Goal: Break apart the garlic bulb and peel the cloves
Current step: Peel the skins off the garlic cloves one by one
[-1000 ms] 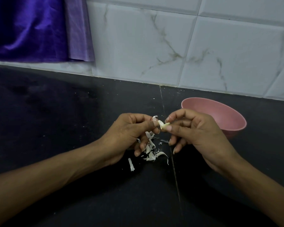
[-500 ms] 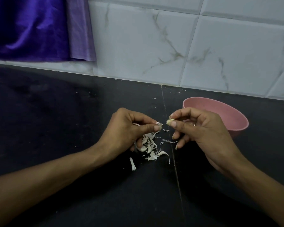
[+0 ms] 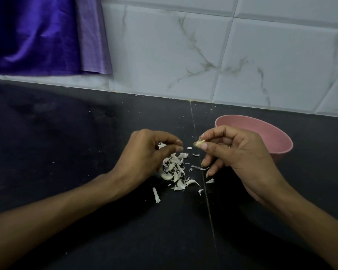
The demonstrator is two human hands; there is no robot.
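**Hands part: the skin comes away and the clove stays in our right hand**

We start with the black counter point(image 3: 66, 152), where the pink bowl point(image 3: 277, 137) sits at about 2 o'clock from our hands, just behind the right one. Our hands were joined over one clove a second ago; now they have drawn apart. Our right hand point(image 3: 236, 154) pinches the garlic clove point(image 3: 200, 143) between thumb and forefinger at its 9 o'clock edge, the other fingers loosely curled. Our left hand point(image 3: 144, 152) hovers over the peel pile point(image 3: 174, 170), thumb and forefinger tips nearly closed; we cannot tell whether a scrap of skin is between them. Loose flakes lie at 5 o'clock of the pile. We judge this clove close to bare and ready for the bowl; no whole bulb is visible.
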